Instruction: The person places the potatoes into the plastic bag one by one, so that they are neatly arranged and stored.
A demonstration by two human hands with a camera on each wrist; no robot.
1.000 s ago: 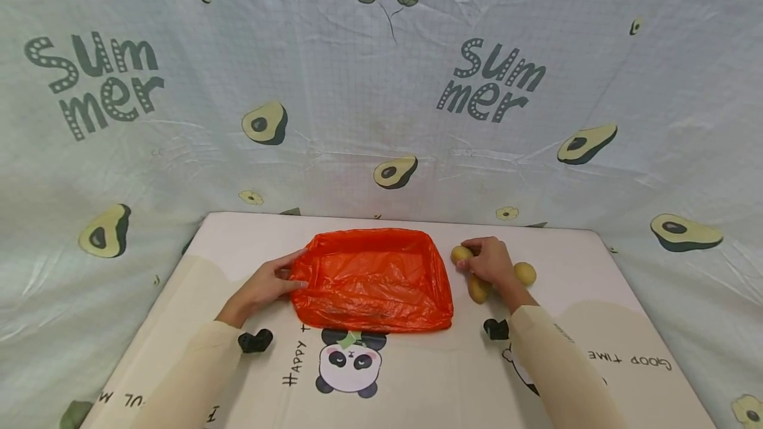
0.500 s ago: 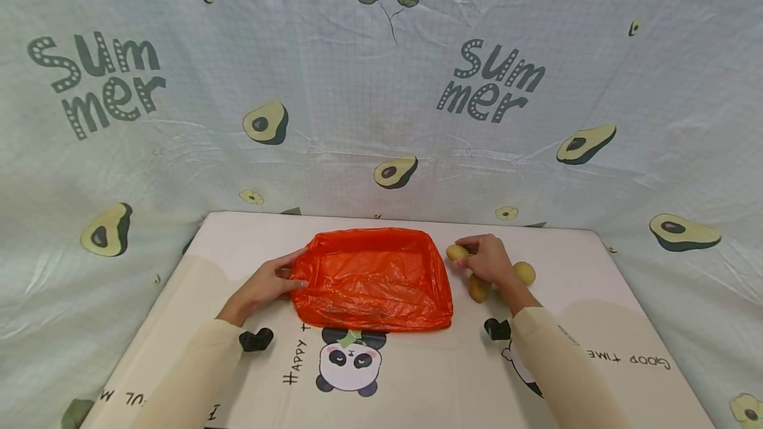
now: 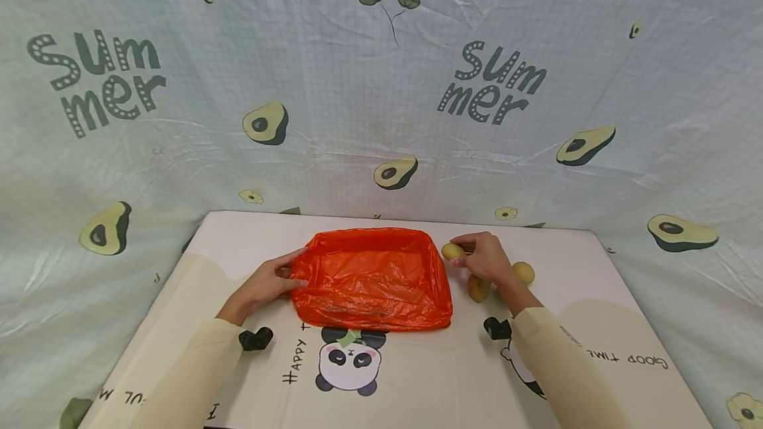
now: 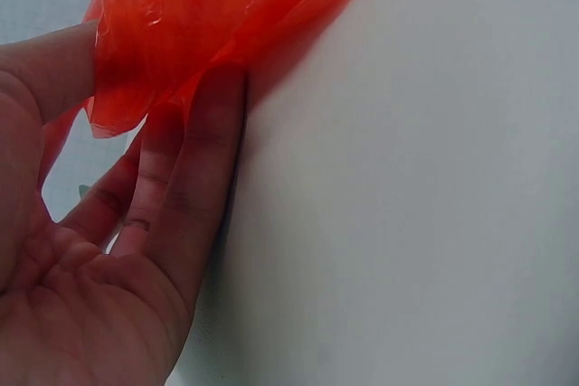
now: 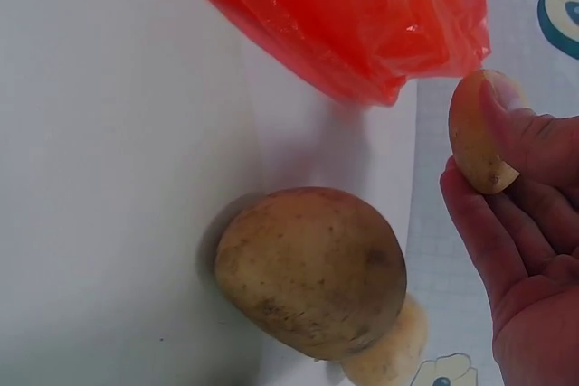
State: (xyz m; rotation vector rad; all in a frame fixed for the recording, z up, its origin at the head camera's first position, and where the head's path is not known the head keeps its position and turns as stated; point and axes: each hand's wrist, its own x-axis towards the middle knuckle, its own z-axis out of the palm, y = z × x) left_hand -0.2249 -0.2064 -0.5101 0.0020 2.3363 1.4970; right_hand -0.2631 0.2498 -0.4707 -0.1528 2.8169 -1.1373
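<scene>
Clock positions are taken from the centre of the red plastic-lined container (image 3: pixel 369 277) as seen from the head. The container sits on the table (image 3: pixel 441 382) with its mouth facing up; its central position appears to leave it within reach of both hands. At 9 o'clock, the left hand (image 3: pixel 262 288) holds the container's side. Its thumb lies over the rim and its fingers, nearly straight and set apart from the thumb, bear against the lower outer side, with loose plastic between; some fingertips are hidden by the plastic. This hold probably steadies the container and keeps the thin lining from shifting; the pressure applied cannot be told. Between 2 and 3 o'clock, the right hand (image 3: pixel 490 260) pinches one small potato (image 3: pixel 452 251). Its thumb presses on one face and the fingers support the opposite face, the gap closed to the width of the potato. This fingertip hold leaves the leading end of the potato exposed on the container side. The potato is just beside the rim; contact between the two cannot be confirmed. Two further potatoes rest on the table: a larger potato (image 3: pixel 478 288) at 3 o'clock, partly covered by the right hand, and a round potato (image 3: pixel 524 273) farther out on the same bearing. Their grouping seems to suit the right hand, which reaches over them. A panda print (image 3: pixel 348 364) marks the table covering near 6 o'clock.
</scene>
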